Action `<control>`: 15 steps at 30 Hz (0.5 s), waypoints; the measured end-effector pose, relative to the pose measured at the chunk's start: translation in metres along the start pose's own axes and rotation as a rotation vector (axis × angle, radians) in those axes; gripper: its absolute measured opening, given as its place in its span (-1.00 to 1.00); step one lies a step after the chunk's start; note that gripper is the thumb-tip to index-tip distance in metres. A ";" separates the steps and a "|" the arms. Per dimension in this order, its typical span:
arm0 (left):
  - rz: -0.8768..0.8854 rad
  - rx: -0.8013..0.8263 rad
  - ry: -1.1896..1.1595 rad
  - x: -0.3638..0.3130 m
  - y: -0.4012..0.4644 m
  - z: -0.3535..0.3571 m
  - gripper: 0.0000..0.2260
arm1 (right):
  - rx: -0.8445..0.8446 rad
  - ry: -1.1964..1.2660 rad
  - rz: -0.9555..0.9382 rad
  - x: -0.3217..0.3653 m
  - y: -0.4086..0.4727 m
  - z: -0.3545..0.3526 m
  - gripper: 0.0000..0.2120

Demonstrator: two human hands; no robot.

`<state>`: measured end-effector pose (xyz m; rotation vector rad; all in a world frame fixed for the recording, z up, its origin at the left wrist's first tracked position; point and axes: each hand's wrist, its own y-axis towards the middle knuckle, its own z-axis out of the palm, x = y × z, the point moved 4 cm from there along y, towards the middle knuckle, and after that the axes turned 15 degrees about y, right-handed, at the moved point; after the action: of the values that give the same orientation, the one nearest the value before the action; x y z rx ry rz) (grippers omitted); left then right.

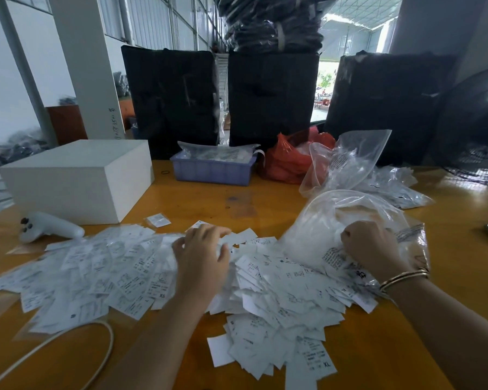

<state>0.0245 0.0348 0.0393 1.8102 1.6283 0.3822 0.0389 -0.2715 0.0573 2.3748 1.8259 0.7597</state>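
Observation:
A wide heap of small white printed size labels [279, 285] covers the near part of the orange table [209, 198]. My left hand [202, 256] lies on the heap with fingers spread over the labels, slightly blurred. My right hand [371, 249], with bangles at the wrist, grips the edge of a clear plastic bag [335, 220] that lies at the right of the heap. The bag is puffed up and its contents are hard to tell.
A white box [76, 178] and a white handheld controller [50, 226] sit at the left. A blue tray [212, 170], a red bag [288, 161] and more clear bags [350, 161] stand behind. Black bundles [175, 99] line the far edge. A white cable [68, 342] loops near-left.

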 end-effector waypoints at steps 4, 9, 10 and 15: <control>0.280 0.037 -0.187 -0.030 -0.011 -0.001 -0.84 | -0.171 0.092 -0.125 0.006 -0.005 -0.010 -0.64; 0.443 0.203 -0.303 -0.046 -0.021 0.006 -0.81 | 0.117 -0.134 0.026 0.010 -0.006 0.001 -0.89; 0.452 0.221 -0.312 -0.046 -0.022 0.007 -0.82 | 0.136 -0.170 0.029 0.010 -0.008 0.004 -0.90; 0.399 0.228 -0.341 -0.043 -0.020 0.008 -0.85 | 0.007 -0.093 -0.006 0.011 -0.009 0.001 -0.88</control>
<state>0.0063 -0.0086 0.0299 2.2354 1.1111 0.0499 0.0331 -0.2582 0.0576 2.3647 1.8022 0.6322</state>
